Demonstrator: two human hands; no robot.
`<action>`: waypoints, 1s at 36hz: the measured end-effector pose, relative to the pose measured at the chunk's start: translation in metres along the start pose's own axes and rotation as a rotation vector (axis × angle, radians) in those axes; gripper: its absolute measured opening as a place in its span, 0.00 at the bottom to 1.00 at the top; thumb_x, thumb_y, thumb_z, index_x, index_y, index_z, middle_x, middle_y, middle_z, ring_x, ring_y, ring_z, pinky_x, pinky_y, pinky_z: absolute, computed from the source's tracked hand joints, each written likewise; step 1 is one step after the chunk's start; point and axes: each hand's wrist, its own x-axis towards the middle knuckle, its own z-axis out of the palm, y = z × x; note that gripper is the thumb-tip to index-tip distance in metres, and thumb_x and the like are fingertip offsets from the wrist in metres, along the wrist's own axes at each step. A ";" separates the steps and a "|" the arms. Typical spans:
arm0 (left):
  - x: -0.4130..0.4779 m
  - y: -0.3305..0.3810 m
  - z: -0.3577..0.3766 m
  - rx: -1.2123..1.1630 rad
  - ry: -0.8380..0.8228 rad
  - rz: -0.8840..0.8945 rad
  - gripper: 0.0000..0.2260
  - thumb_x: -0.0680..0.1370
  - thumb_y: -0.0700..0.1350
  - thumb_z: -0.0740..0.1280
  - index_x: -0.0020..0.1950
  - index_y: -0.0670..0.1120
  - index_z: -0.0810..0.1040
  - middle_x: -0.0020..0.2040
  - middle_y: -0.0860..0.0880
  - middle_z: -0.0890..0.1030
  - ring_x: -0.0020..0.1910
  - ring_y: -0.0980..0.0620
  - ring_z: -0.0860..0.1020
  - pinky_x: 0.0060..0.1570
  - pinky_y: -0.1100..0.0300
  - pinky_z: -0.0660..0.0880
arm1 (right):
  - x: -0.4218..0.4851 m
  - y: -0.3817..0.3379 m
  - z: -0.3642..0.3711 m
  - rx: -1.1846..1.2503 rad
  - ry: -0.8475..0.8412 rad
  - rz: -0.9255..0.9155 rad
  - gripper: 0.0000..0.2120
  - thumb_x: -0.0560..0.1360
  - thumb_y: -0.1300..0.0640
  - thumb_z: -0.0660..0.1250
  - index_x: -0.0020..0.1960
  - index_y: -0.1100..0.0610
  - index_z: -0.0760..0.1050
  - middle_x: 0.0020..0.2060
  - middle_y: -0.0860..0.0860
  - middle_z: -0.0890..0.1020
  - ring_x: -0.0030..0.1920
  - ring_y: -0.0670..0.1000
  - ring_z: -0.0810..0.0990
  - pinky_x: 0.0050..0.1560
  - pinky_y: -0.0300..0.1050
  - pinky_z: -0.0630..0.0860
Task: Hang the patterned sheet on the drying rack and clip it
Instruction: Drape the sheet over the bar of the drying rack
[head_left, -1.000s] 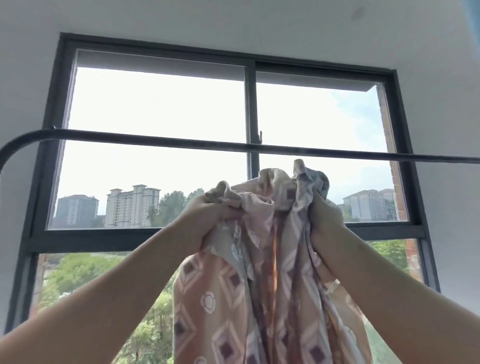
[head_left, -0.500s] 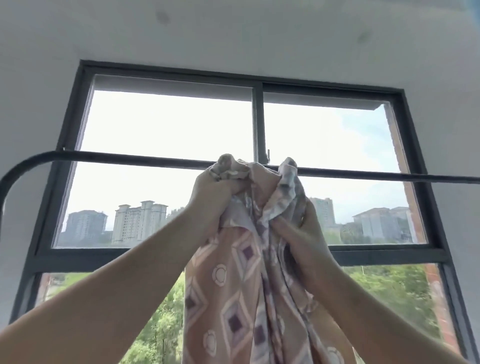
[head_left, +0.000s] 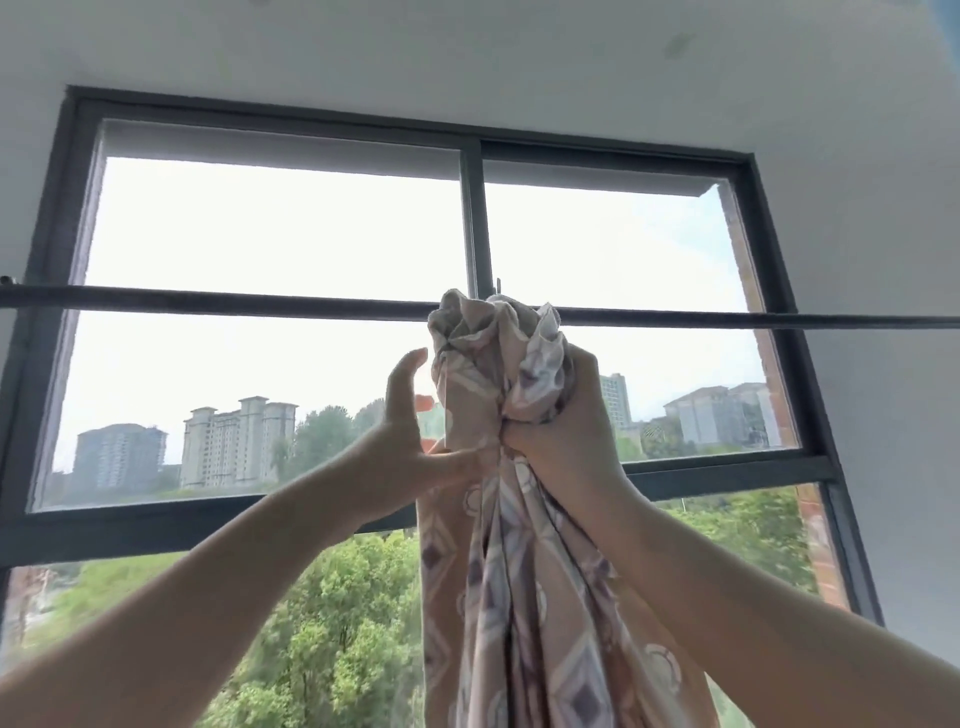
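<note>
The patterned sheet (head_left: 498, 597), pink with diamond and ring motifs, hangs bunched in a long column at centre. My right hand (head_left: 563, 431) is clenched around its gathered top, whose crumpled end reaches the height of the dark horizontal rack bar (head_left: 234, 300) and covers part of it. My left hand (head_left: 410, 441) is just left of the bunch with fingers spread, its thumb lying against the cloth below the right fist. I cannot tell whether the cloth rests on the bar or is only in front of it. No clip is in view.
A large dark-framed window (head_left: 472, 228) fills the wall behind the bar, showing bright sky, apartment blocks and trees. White wall and ceiling surround it. The bar runs across the whole view at about head height.
Both hands raised the bunched sheet up to bar height. My left hand has let go of the bunch and spread its fingers; my right hand keeps its grip.
</note>
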 end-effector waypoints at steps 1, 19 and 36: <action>0.002 -0.001 -0.001 0.032 0.034 0.032 0.40 0.66 0.48 0.72 0.71 0.60 0.51 0.60 0.58 0.65 0.55 0.58 0.70 0.49 0.68 0.72 | 0.002 0.000 0.000 -0.008 0.005 -0.004 0.29 0.64 0.75 0.70 0.55 0.51 0.64 0.43 0.44 0.76 0.36 0.33 0.77 0.30 0.26 0.72; 0.032 0.019 -0.030 -0.040 0.279 0.105 0.15 0.73 0.57 0.65 0.53 0.52 0.65 0.44 0.56 0.71 0.42 0.57 0.72 0.38 0.63 0.70 | 0.027 0.013 0.010 -0.110 0.090 -0.069 0.30 0.63 0.69 0.74 0.55 0.46 0.66 0.46 0.43 0.78 0.47 0.45 0.79 0.40 0.36 0.77; 0.048 0.014 -0.052 -0.356 0.574 0.213 0.13 0.73 0.35 0.69 0.46 0.53 0.72 0.47 0.50 0.75 0.49 0.49 0.77 0.53 0.54 0.78 | 0.023 0.002 0.007 -0.142 0.050 -0.018 0.29 0.64 0.67 0.73 0.56 0.45 0.65 0.44 0.39 0.76 0.45 0.38 0.76 0.38 0.31 0.72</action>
